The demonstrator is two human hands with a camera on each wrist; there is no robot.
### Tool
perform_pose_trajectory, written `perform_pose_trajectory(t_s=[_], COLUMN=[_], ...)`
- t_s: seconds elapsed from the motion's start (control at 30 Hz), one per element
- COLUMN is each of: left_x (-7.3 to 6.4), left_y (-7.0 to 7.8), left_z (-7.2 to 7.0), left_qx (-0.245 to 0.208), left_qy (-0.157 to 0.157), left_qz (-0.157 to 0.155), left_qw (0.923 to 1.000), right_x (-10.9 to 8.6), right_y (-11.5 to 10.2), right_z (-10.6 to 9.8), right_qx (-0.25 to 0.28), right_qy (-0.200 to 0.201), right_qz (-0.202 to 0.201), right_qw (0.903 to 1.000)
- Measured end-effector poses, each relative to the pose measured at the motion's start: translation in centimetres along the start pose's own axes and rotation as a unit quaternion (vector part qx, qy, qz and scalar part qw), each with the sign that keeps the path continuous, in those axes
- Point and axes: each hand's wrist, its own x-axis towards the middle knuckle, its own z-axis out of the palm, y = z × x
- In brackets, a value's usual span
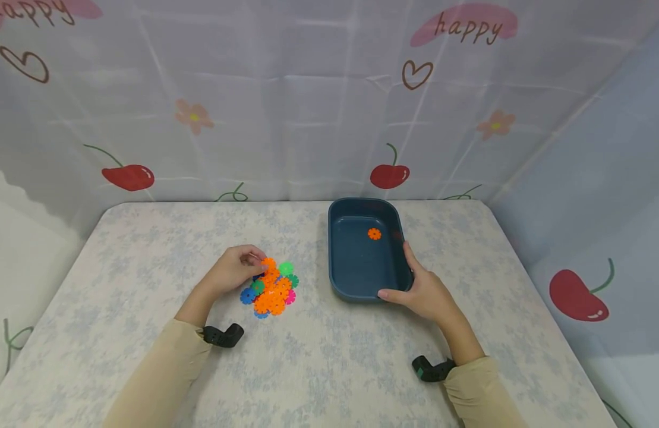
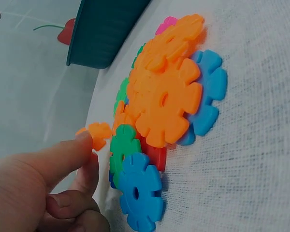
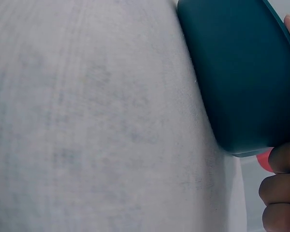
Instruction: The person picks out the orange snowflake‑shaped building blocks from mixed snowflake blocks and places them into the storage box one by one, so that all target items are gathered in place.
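Two hands (image 1: 235, 270) (image 1: 428, 292), one bin (image 1: 368, 270), one disc (image 1: 374, 234) inside

Beige sleeves (image 1: 159, 373) meet black wrist cameras (image 1: 224, 336).

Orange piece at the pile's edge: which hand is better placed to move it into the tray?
Left, I'd say: the left hand pinches that orange piece at the pile. The right hand is over at the tray, gripping its near right corner.

Pale table (image 1: 318, 368) with blue-grey mottling, dark blue bin (image 1: 361, 267), heap of colourful notched discs (image 1: 276, 292)
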Motion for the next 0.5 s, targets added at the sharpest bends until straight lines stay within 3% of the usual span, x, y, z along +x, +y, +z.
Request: perform_pose_trajectory(t_s=[0.2, 0.5], left_x=[-0.11, -0.55], left_y=[-0.08, 0.33], left_z=[0.03, 0.0], left_qx=[-0.018, -0.069], left_qy=[0.012, 0.019], left_qz=[-0.018, 0.002], left_qw=[0.9996, 0.9974], right_x=[0.02, -0.02], right_y=[-0.13, 0.08], right_z=[-0.15, -0.05], right_qx=[0.003, 0.004], right_qy=[0.0, 0.0], right_qz=[0.0, -0.004], right_qw=[1.0, 1.0])
